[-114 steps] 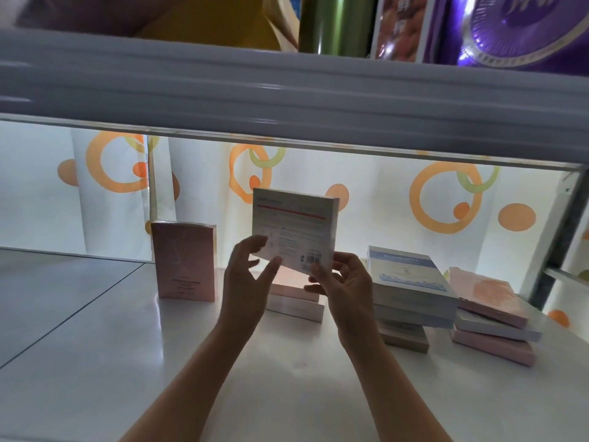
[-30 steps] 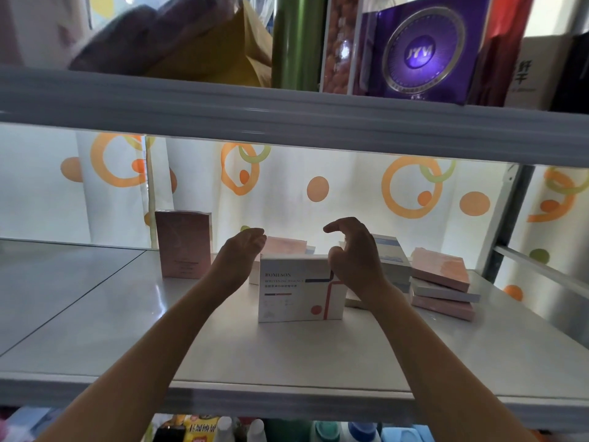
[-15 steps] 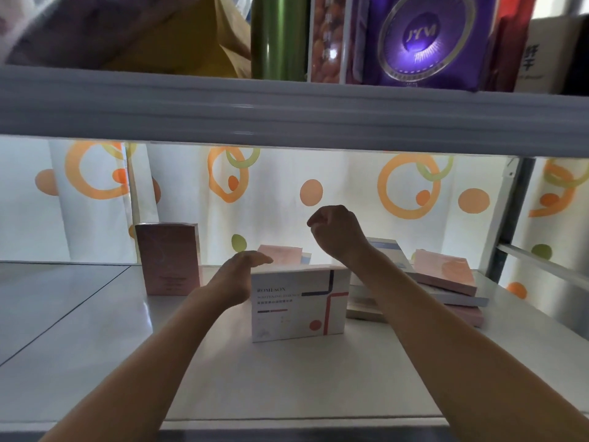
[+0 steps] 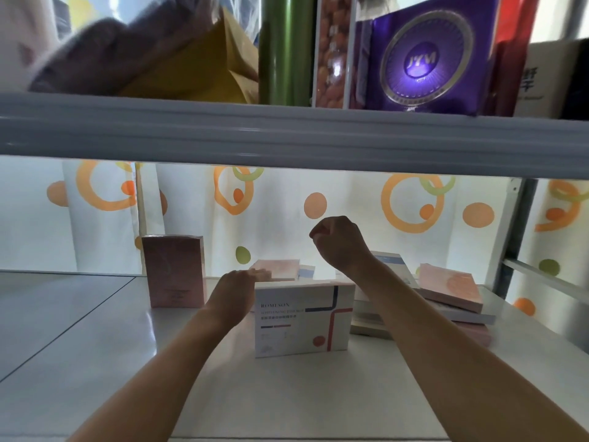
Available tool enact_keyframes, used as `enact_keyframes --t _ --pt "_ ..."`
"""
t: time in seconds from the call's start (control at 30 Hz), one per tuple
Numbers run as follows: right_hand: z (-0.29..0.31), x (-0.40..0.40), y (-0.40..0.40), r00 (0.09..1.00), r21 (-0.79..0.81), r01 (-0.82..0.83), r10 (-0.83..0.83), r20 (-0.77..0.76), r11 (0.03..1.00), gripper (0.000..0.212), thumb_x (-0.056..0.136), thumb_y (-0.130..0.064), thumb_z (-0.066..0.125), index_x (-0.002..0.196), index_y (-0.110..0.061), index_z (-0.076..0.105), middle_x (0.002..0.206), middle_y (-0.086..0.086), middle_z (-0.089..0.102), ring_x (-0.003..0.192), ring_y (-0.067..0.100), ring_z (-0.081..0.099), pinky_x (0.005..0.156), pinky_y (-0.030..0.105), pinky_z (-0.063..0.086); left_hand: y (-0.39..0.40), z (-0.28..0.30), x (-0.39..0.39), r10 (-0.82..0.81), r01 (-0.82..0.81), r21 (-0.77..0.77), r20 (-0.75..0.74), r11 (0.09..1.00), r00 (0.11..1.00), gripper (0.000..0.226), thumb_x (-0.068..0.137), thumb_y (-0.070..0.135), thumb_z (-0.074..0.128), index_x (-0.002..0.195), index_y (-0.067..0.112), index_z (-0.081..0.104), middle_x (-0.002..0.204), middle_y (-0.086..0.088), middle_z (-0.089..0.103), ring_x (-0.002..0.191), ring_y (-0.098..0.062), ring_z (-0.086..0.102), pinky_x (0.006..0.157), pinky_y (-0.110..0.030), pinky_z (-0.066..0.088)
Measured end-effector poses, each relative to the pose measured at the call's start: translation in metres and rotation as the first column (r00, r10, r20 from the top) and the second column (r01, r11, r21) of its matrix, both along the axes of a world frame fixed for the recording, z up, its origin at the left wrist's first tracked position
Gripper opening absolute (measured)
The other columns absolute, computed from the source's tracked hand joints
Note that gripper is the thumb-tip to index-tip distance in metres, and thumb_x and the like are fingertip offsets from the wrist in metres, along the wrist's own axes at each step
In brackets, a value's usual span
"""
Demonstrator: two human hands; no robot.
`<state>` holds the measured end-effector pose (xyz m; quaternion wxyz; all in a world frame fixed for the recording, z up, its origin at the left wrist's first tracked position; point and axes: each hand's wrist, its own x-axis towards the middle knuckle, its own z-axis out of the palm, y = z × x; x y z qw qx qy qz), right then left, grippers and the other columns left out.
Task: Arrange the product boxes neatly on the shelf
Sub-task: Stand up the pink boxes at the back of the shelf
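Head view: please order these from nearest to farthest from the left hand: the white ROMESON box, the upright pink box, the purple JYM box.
1. White ROMESON box: just right of the left hand.
2. Upright pink box: farther off on its left.
3. Purple JYM box: on the shelf above, to the right.

Two bare forearms reach forward from bottom of view, roughly parallel, sleeves not visible. Left hand [image 4: 237, 293] lower, palm down, fingers stretched forward and flat, holding nothing. Right hand [image 4: 339, 242] raised higher and further forward, wrist bent, fingers curled into loose fist, holding nothing. Hands apart, not touching each other.
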<state>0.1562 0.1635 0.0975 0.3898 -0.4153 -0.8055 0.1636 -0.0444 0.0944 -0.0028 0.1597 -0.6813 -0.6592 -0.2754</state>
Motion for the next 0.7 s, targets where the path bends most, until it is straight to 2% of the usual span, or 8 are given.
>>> enact_keyframes --t 0.1,0.17,0.23,0.33,0.43,0.57,0.63,0.7 --pt "0.002 0.0 -0.004 0.999 0.051 0.008 -0.006 -0.04 0.999 0.03 0.086 -0.002 0.048 0.103 -0.007 0.072 0.105 0.006 0.072 0.101 0.022 0.063 0.085 0.022 0.043 -0.006 0.016 -0.001 0.038 -0.032 0.045 -0.125 0.998 0.991 0.012 0.086 0.013 0.066 0.096 0.021 0.065 0.087 0.002 0.074 0.074 -0.022 0.072 0.068 -0.031 0.059" --pt "0.005 0.0 -0.007 0.998 0.086 0.014 -0.008 -0.069 0.996 0.031 0.086 0.001 0.049 0.107 -0.007 0.071 0.109 0.007 0.072 0.103 0.022 0.064 0.087 0.019 0.041 -0.009 0.028 -0.002 0.085 -0.063 0.134 -0.168 0.989 0.982 0.017 0.079 0.009 0.074 0.09 0.018 0.065 0.077 0.0 0.074 0.063 -0.024 0.071 0.059 -0.03 0.058" --pt "0.006 -0.001 -0.01 0.997 0.107 0.005 0.003 -0.071 0.994 0.03 0.087 0.0 0.05 0.108 -0.006 0.071 0.11 0.008 0.072 0.104 0.023 0.064 0.087 0.018 0.04 -0.014 0.039 -0.003 0.097 -0.056 0.217 -0.184 0.975 0.978 0.022 0.075 0.007 0.079 0.093 0.016 0.069 0.08 -0.003 0.074 0.061 -0.026 0.071 0.057 -0.031 0.057" --pt "0.007 -0.006 -0.014 0.996 0.101 -0.015 0.025 -0.091 0.995 0.027 0.091 -0.004 0.053 0.112 -0.005 0.069 0.112 0.009 0.071 0.105 0.024 0.065 0.083 0.016 0.039 -0.026 0.056 0.001 0.074 -0.007 0.323 -0.196 0.946 0.978 0.028 0.077 0.009 0.078 0.104 0.013 0.071 0.105 -0.008 0.073 0.086 -0.03 0.072 0.072 -0.04 0.061" --pt "0.008 -0.015 -0.018 0.976 0.02 -0.025 0.029 -0.217 0.999 0.034 0.093 -0.015 0.058 0.127 -0.009 0.059 0.114 0.008 0.068 0.106 0.024 0.063 0.081 0.017 0.039 -0.044 0.062 0.005 0.044 0.052 0.433 -0.209 0.9 0.977 0.043 0.068 0.003 0.083 0.109 0.009 0.072 0.113 -0.01 0.069 0.099 -0.03 0.068 0.075 -0.047 0.059" --pt "0.011 -0.029 -0.022 0.892 -0.116 -0.127 0.063 -0.447 0.985 0.066 0.091 -0.031 0.066 0.147 -0.016 0.034 0.133 0.013 0.055 0.116 0.029 0.059 0.093 0.045 0.054 -0.071 0.05 0.003 0.008 0.121 0.526 -0.236 0.842 0.972 0.058 0.059 -0.002 0.086 0.113 0.009 0.07 0.119 -0.007 0.065 0.111 -0.027 0.059 0.08 -0.043 0.054" --pt "0.013 -0.033 -0.024 0.85 -0.223 -0.226 0.08 -0.52 0.948 0.07 0.09 -0.031 0.066 0.148 -0.016 0.031 0.135 0.014 0.055 0.112 0.03 0.061 0.083 0.04 0.059 -0.084 0.042 0.0 0.005 0.132 0.534 -0.248 0.835 0.969 0.061 0.059 -0.002 0.086 0.116 0.009 0.069 0.124 -0.007 0.063 0.116 -0.028 0.056 0.086 -0.043 0.05" --pt "0.014 -0.034 -0.027 0.784 -0.308 -0.351 0.099 -0.612 0.884 0.062 0.091 -0.02 0.064 0.145 -0.011 0.036 0.128 0.015 0.059 0.102 0.028 0.066 0.072 0.034 0.06 -0.096 0.035 -0.002 0.014 0.137 0.534 -0.27 0.834 0.963 0.063 0.06 -0.002 0.085 0.119 0.009 0.067 0.127 -0.008 0.061 0.12 -0.03 0.055 0.09 -0.045 0.046"
